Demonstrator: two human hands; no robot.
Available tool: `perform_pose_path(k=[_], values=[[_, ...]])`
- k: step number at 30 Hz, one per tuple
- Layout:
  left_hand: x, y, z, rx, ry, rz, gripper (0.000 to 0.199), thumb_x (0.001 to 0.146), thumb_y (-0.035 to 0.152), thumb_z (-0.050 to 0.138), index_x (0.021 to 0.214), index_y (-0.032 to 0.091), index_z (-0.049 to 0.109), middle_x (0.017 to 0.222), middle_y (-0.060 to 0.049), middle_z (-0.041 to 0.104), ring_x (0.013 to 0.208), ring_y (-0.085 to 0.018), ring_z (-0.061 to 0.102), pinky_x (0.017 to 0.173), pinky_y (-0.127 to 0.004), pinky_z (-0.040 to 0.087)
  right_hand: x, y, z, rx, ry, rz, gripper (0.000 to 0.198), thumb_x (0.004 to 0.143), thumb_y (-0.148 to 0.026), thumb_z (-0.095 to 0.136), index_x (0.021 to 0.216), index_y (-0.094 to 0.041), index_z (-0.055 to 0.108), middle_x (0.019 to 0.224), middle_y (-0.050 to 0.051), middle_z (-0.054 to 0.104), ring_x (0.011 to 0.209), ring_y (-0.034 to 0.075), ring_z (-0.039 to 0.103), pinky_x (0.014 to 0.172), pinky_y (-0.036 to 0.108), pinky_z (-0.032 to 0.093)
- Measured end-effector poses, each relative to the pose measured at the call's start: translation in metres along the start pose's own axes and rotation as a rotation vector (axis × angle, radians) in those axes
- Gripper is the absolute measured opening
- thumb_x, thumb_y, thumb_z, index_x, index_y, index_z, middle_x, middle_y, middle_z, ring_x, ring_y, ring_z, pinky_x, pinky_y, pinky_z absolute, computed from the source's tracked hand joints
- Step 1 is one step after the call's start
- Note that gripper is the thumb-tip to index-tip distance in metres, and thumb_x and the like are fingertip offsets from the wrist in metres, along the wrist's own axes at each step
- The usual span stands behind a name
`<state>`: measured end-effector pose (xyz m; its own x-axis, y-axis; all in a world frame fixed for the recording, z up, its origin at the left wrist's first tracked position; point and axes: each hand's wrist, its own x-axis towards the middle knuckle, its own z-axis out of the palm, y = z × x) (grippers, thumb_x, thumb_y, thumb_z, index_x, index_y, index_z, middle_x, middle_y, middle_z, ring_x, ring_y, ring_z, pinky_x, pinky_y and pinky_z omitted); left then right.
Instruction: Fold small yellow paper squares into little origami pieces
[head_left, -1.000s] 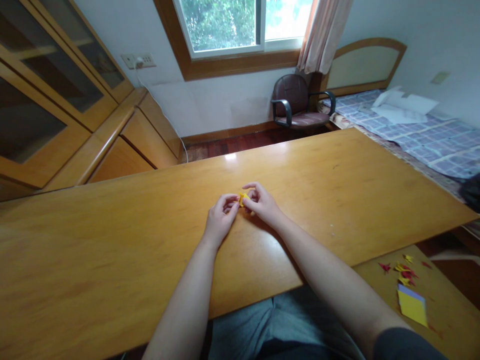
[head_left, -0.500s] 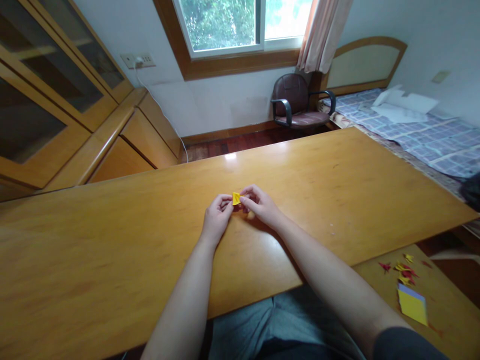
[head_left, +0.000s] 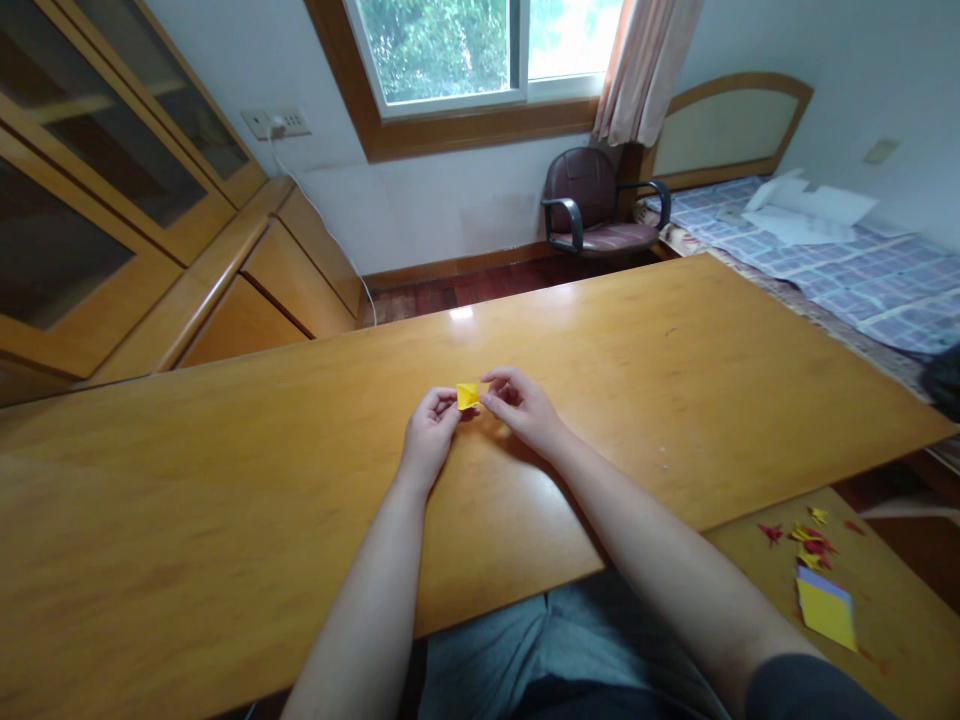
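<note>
A small piece of folded yellow paper (head_left: 468, 396) is held just above the wooden table (head_left: 300, 480), its creases facing me. My left hand (head_left: 433, 424) pinches its left edge between thumb and fingers. On the other side, my right hand (head_left: 521, 408) has its thumb tip at the paper's right edge, with the index finger raised apart from the thumb. The remaining right fingers curl behind and are partly hidden.
At lower right, a lower surface (head_left: 757, 600) bears several red and yellow folded paper pieces (head_left: 814, 545) and a stack of paper sheets (head_left: 826, 610). Beyond the table are an armchair (head_left: 589, 205), a bed (head_left: 847, 270) and a cabinet (head_left: 150, 260).
The yellow paper has shifted slightly left and shows a wider, creased face. My left hand moved a little left with it; the right thumb and index finger spread apart.
</note>
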<state>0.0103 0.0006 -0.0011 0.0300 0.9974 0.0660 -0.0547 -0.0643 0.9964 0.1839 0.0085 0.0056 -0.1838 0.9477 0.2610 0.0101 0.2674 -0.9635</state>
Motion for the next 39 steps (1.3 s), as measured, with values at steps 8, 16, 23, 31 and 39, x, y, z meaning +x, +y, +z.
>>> perform_pose_path(k=[8, 16, 23, 31, 39], values=[[0.0, -0.002, 0.0, 0.11, 0.022, 0.056, 0.022, 0.078, 0.034, 0.072, 0.089, 0.018, 0.063, 0.089, -0.002, 0.072, 0.078, -0.016, 0.07, 0.082, -0.033, 0.057, 0.001, -0.003, 0.001, -0.032, -0.006, -0.03, 0.011, 0.085, -0.03, 0.062, 0.09, -0.021, 0.06, 0.083, -0.001, 0.058, 0.072, 0.013, 0.056, 0.067, 0.027, 0.047], [-0.006, -0.001, -0.001, 0.368, -0.047, 0.241, 0.008, 0.085, 0.028, 0.063, 0.087, 0.02, 0.064, 0.096, -0.004, 0.07, 0.091, -0.018, 0.067, 0.086, -0.032, 0.053, 0.003, -0.002, 0.002, 0.02, -0.028, 0.064, 0.01, 0.078, -0.027, 0.065, 0.082, -0.02, 0.059, 0.089, 0.0, 0.056, 0.075, 0.012, 0.059, 0.064, 0.024, 0.048], [-0.008, -0.005, 0.001, 0.314, -0.042, 0.183, 0.016, 0.083, 0.026, 0.065, 0.097, 0.021, 0.062, 0.092, -0.003, 0.069, 0.087, -0.017, 0.069, 0.084, -0.032, 0.056, 0.004, -0.001, 0.001, -0.01, -0.057, 0.07, 0.014, 0.081, -0.032, 0.067, 0.084, -0.02, 0.063, 0.083, 0.0, 0.06, 0.075, 0.014, 0.059, 0.065, 0.026, 0.048], [-0.01, -0.001, 0.001, 0.256, -0.101, 0.192, 0.027, 0.086, 0.027, 0.063, 0.114, 0.023, 0.06, 0.107, -0.004, 0.069, 0.097, -0.017, 0.07, 0.09, -0.032, 0.057, 0.005, -0.004, -0.002, -0.135, -0.051, -0.046, 0.006, 0.083, -0.024, 0.066, 0.081, -0.019, 0.066, 0.086, 0.001, 0.059, 0.078, 0.013, 0.058, 0.069, 0.026, 0.047], [-0.009, -0.002, -0.003, 0.235, -0.124, 0.143, 0.022, 0.088, 0.034, 0.064, 0.106, 0.022, 0.063, 0.104, -0.004, 0.07, 0.095, -0.019, 0.072, 0.088, -0.035, 0.059, 0.006, -0.004, -0.003, -0.193, -0.038, -0.077, 0.003, 0.081, -0.022, 0.067, 0.081, -0.019, 0.067, 0.082, 0.0, 0.057, 0.073, 0.013, 0.054, 0.066, 0.026, 0.045]])
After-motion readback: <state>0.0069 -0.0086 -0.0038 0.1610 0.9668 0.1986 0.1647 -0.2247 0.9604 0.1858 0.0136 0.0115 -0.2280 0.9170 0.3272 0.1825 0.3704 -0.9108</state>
